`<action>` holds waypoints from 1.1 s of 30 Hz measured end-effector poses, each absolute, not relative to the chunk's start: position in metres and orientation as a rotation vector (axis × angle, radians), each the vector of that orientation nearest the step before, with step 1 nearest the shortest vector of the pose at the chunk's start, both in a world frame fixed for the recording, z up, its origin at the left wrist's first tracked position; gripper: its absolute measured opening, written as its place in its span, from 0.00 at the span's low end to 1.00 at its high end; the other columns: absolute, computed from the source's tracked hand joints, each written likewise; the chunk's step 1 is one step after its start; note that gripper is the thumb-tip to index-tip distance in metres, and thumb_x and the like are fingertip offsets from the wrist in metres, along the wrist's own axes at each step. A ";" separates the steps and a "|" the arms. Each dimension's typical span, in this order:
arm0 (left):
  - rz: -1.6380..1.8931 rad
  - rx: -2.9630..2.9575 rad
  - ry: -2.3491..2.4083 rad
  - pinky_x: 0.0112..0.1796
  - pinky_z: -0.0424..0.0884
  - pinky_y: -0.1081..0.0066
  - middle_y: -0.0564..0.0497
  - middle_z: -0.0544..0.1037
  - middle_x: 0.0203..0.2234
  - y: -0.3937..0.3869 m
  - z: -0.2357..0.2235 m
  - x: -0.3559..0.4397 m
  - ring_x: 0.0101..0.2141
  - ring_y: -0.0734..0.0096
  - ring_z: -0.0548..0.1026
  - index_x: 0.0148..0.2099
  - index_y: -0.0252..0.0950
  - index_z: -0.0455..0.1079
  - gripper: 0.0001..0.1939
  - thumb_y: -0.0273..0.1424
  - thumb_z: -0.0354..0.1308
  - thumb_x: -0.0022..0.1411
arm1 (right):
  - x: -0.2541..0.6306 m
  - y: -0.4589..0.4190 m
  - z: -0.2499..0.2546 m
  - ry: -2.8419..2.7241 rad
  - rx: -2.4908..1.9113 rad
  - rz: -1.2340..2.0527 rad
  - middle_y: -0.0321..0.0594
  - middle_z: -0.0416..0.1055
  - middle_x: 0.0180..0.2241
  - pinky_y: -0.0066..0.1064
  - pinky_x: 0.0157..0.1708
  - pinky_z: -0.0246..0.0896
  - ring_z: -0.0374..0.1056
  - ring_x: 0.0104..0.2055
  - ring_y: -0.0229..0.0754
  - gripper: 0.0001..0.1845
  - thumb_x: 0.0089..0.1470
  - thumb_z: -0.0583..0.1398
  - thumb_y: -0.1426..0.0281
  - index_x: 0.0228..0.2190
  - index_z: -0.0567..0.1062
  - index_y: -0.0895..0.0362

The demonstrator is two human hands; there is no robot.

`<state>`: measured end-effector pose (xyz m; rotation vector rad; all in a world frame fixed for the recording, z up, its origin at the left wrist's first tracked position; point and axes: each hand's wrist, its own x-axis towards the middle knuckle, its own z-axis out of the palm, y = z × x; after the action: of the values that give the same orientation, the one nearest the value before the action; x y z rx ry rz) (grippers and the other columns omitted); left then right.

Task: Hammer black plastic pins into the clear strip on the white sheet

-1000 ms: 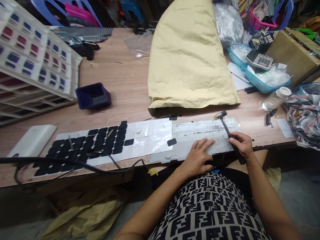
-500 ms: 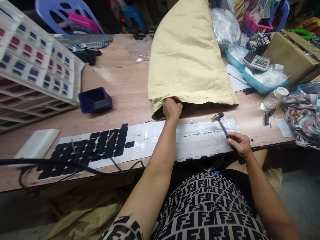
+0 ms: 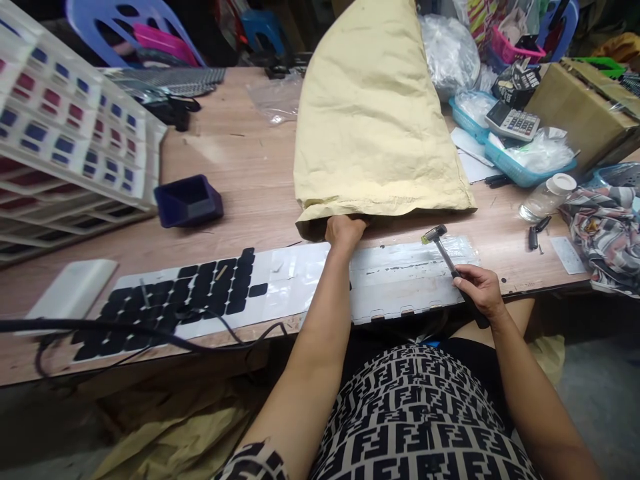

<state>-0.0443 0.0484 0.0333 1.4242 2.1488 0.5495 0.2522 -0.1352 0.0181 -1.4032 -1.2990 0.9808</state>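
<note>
A large pale-yellow sack (image 3: pixel 375 120) lies across the table with its open edge towards me. My left hand (image 3: pixel 345 230) is at the left part of that opening, its fingers tucked inside and out of sight. Whether they grip anything there is hidden. My right hand (image 3: pixel 479 288) is closed round the dark handle of a small hammer (image 3: pixel 445 253), thumb on top. The hammer's head, with a yellow face on one end, points away from me above a white taped strip (image 3: pixel 405 277) along the table's front edge.
Black pads (image 3: pixel 185 293) on a white sheet and a cable (image 3: pixel 125 327) are at front left. A dark blue bin (image 3: pixel 189 202) stands by a white crate (image 3: pixel 70 133). On the right are blue baskets (image 3: pixel 530 175), a calculator (image 3: pixel 513 122), a jar (image 3: pixel 547 198) and a cardboard box (image 3: pixel 585 110).
My left hand has shifted slightly down and its fingers have gone further in under the sack's edge, which now lies lower over the opening. The right hand and hammer stay almost still.
</note>
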 end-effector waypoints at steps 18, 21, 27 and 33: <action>0.691 2.010 1.340 0.47 0.66 0.61 0.52 0.77 0.35 -0.032 0.011 -0.003 0.43 0.59 0.69 0.40 0.42 0.78 0.08 0.33 0.67 0.56 | 0.247 -0.137 0.023 -1.487 -1.442 0.884 0.40 0.77 0.28 0.32 0.28 0.69 0.71 0.27 0.41 0.15 0.50 0.66 0.64 0.39 0.82 0.58; 0.688 2.014 1.342 0.48 0.64 0.60 0.52 0.77 0.35 -0.031 0.010 -0.004 0.44 0.59 0.69 0.40 0.42 0.77 0.08 0.33 0.67 0.56 | 0.246 -0.137 0.026 -1.505 -1.454 0.844 0.39 0.76 0.26 0.31 0.26 0.68 0.70 0.26 0.40 0.14 0.50 0.66 0.64 0.38 0.82 0.58; 0.695 2.020 1.324 0.49 0.63 0.60 0.52 0.77 0.36 -0.030 0.006 -0.004 0.44 0.60 0.69 0.41 0.42 0.78 0.09 0.34 0.67 0.56 | 0.244 -0.139 0.033 -1.525 -1.451 0.752 0.40 0.77 0.27 0.32 0.26 0.68 0.70 0.27 0.41 0.14 0.50 0.66 0.64 0.38 0.83 0.58; 0.713 2.017 1.305 0.49 0.63 0.60 0.52 0.77 0.36 -0.028 0.002 -0.004 0.45 0.59 0.69 0.41 0.42 0.78 0.09 0.33 0.67 0.57 | 0.242 -0.138 0.035 -1.634 -1.503 0.741 0.38 0.73 0.23 0.30 0.21 0.63 0.62 0.20 0.36 0.14 0.51 0.65 0.65 0.37 0.83 0.60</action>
<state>-0.0045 -0.0281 0.0022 2.0165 1.3046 0.7132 0.2417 -0.1384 0.0347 -1.5030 -1.6343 0.7406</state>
